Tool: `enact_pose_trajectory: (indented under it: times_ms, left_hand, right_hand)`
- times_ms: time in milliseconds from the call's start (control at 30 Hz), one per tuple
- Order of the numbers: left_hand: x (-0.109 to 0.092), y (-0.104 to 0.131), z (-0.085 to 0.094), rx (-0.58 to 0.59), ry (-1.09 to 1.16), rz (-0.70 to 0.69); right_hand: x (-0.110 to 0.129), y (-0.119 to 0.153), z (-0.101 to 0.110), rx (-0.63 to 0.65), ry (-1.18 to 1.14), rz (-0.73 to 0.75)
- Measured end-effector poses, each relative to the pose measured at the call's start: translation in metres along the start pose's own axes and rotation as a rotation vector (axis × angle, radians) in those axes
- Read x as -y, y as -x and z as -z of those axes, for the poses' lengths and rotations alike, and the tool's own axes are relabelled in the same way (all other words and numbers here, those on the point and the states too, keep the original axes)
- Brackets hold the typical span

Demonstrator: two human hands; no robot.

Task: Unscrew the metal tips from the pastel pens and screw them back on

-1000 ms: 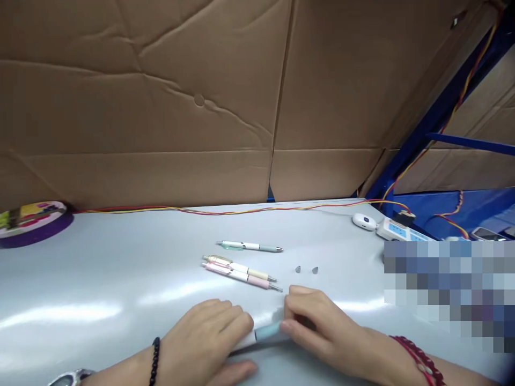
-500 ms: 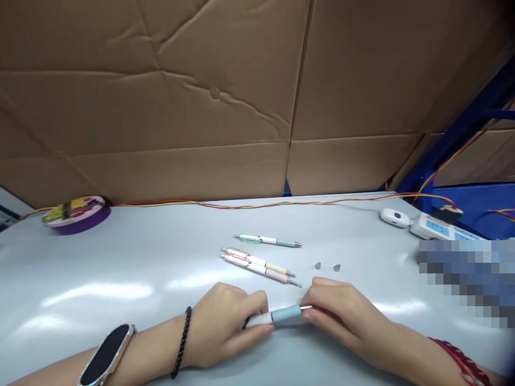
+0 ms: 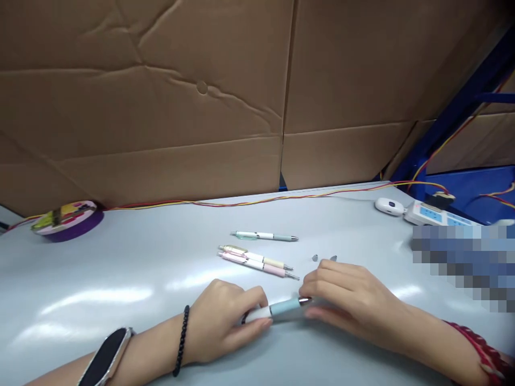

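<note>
The left arm (image 3: 159, 343) reaches in from the bottom left, the right arm (image 3: 422, 329) from the bottom right. The left grip (image 3: 225, 321) is curled in a pinch. The right grip (image 3: 354, 295) has its thumb (image 3: 328, 316) and fingers (image 3: 322, 281) apart.

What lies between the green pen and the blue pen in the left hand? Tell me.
In the head view, a yellow pen and a pink pen lie side by side between the green pen and the blue pen in the left hand.

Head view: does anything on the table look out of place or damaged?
Two small silver cones lie loose on the table. The pink pen and yellow pen end in bare-looking tips, unlike the green pen, so these may be their detached ends.
</note>
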State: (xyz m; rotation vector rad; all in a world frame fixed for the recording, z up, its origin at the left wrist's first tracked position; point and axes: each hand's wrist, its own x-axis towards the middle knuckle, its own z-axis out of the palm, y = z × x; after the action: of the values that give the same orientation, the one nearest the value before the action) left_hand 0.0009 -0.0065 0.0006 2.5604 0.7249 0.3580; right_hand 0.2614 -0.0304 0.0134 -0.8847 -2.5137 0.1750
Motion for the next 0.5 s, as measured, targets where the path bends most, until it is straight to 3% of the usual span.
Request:
enact_pose_trajectory:
  times_ms: [100,333,500]
  left_hand:
    - [-0.0008,-0.0007,0.0020,0.018,-0.030,0.008]
    - [-0.0021,-0.0009,0.0033,0.019,-0.046,-0.021]
    - [-0.0026,-0.0016,0.0035,0.037,-0.070,0.005]
  right_hand:
    - [0.0020,-0.0003,-0.0022,0.060,-0.051,-0.054]
    - [0.0046,0.0002,-0.0028,-0.080,0.005,0.068]
    - [0.0065,-0.0002,-0.0045,-0.021,-0.015,-0.050]
